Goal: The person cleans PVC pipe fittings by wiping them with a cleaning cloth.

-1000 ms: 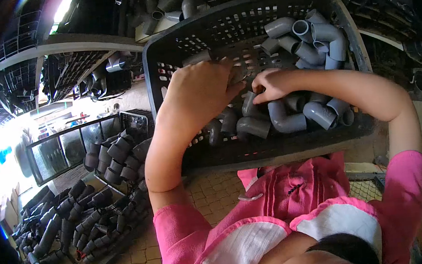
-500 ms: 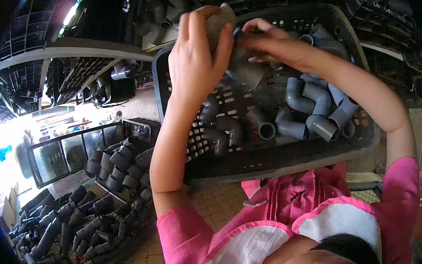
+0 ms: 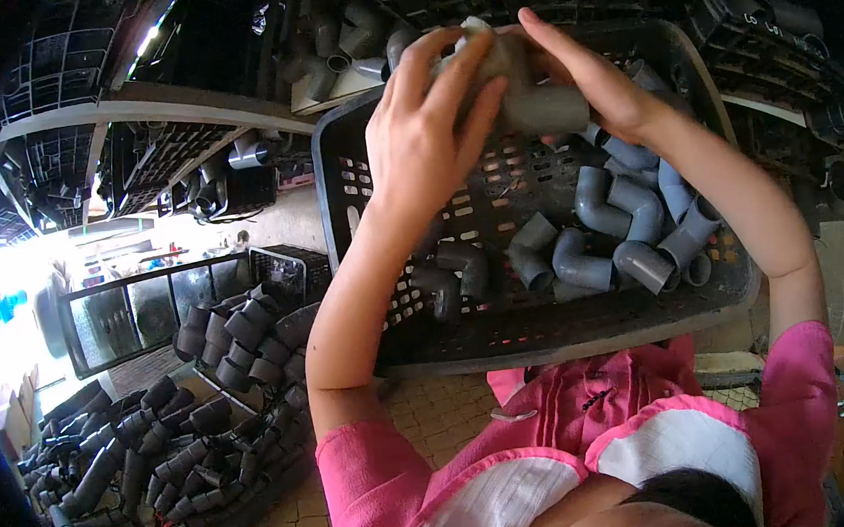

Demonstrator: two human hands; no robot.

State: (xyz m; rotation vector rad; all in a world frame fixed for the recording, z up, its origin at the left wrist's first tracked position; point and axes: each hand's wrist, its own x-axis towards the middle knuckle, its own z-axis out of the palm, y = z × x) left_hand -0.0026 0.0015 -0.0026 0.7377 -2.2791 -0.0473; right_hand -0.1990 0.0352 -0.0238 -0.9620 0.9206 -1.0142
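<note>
Above a black perforated crate [image 3: 549, 343], my left hand [image 3: 425, 128] is closed around a pale cloth [image 3: 475, 28], pressed against a grey pipe elbow [image 3: 547, 109]. My right hand [image 3: 597, 78] is wrapped round the far right side of the same elbow, with some of its fingers hidden behind it. Inside the crate, grey elbows [image 3: 592, 198] lie grouped on the right. A few darker elbows [image 3: 462, 260] rest at the left of the crate floor.
At the lower left is a large heap of dark pipe fittings [image 3: 166, 436], with a glass-panelled frame [image 3: 155, 307] behind it. Shelves with black crates [image 3: 146, 152] stand at the upper left. More fittings [image 3: 352, 39] sit beyond the crate.
The held elbow has turned, its tube end now pointing right. Both hands have shifted right, and my right hand has swung from reaching across to gripping the elbow's right side.
</note>
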